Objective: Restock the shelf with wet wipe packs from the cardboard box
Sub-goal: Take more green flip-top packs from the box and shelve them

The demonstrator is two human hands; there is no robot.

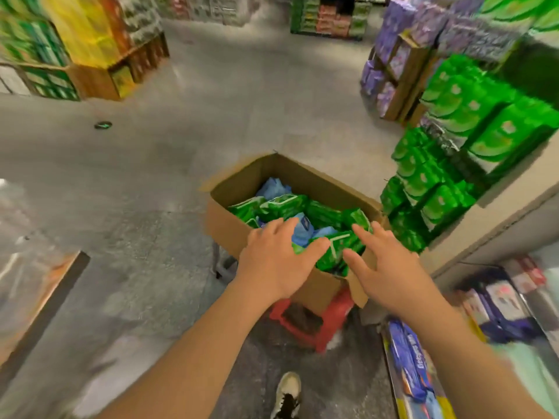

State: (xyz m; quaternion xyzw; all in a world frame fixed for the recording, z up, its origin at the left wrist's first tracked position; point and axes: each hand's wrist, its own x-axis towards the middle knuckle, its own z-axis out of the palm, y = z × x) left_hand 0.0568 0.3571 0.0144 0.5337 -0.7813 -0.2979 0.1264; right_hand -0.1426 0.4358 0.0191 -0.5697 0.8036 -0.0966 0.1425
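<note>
Currently both hands spread over cardboard box (236,228), left hand (272,258), right hand (384,267), grip on nothing; wet wipe packs (335,249) inside. Shelf (447,176) at 2 o'clock. Risk: slick loose packs slipping; box tipping off red stool (311,328).

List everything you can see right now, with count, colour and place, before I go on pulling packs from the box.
cardboard box: one, brown, open, centre, resting on the stool
green wet wipe packs: several, count unclear, inside the box
blue packs: a few, inside the box among the green ones
stool: one, red, under the box
shelf: one, pale edge, right, stacked with green packs
shelved green packs: many, right
purple packs: many, upper right display
small dark object: one, on the floor, left; too blurred to identify
shoe: one, white, bottom centre
left hand: open, over the box
right hand: open, over the box's near right corner
</note>
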